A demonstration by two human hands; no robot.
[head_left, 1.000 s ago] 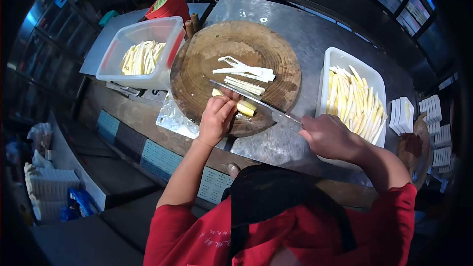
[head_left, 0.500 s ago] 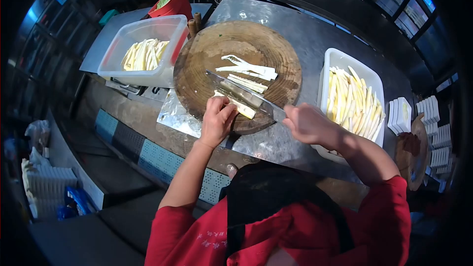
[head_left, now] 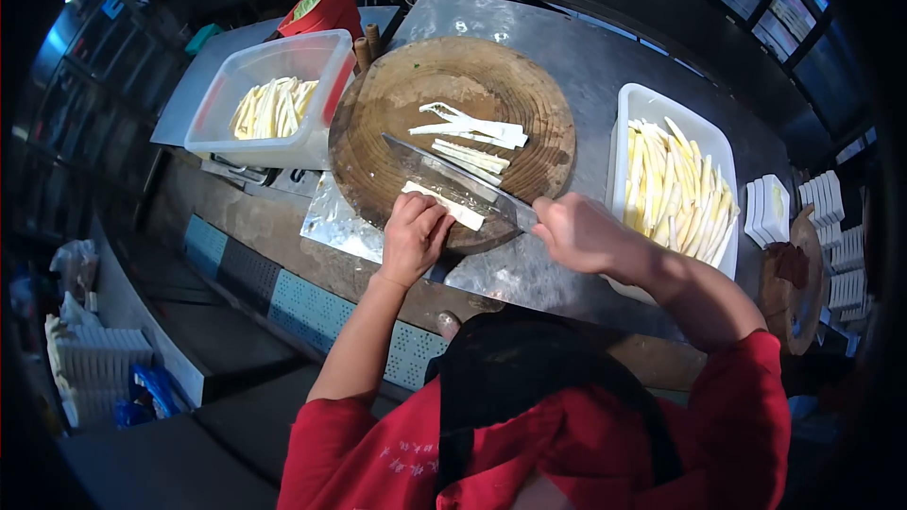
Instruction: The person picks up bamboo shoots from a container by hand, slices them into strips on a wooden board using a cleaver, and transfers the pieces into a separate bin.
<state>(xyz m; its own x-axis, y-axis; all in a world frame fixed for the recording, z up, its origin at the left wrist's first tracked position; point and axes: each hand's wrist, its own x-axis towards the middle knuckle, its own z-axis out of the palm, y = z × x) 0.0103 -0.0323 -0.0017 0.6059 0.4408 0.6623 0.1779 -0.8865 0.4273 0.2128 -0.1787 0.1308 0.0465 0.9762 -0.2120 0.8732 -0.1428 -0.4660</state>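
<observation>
My left hand [head_left: 414, 234] is closed on a pale bamboo shoot piece [head_left: 461, 214], its fingertips pressing the piece down near the front edge of a round wooden chopping block [head_left: 378, 104]. My right hand [head_left: 584, 232] is wrapped round the handle of a cleaver [head_left: 453, 176]. The blade lies slantwise along the far side of the held piece, its tip pointing to the far left. Just beyond the blade lie several cut strips [head_left: 472, 157]. Farther back on the block is a split, fanned-out shoot [head_left: 482, 130].
At right, a white tub [head_left: 625, 106] holds many whole shoots [head_left: 675, 189]. A clear tub [head_left: 203, 123] with cut shoots [head_left: 272, 109] stands at left, before a red container [head_left: 342, 14]. Stacked white dishes [head_left: 767, 211] sit at far right. Metal counter [head_left: 586, 66] surrounds the block.
The cleaver and my right hand have shifted slightly left, and the blade's angle has changed. My left hand stays on the shoot piece. The whole view has moved a little.
</observation>
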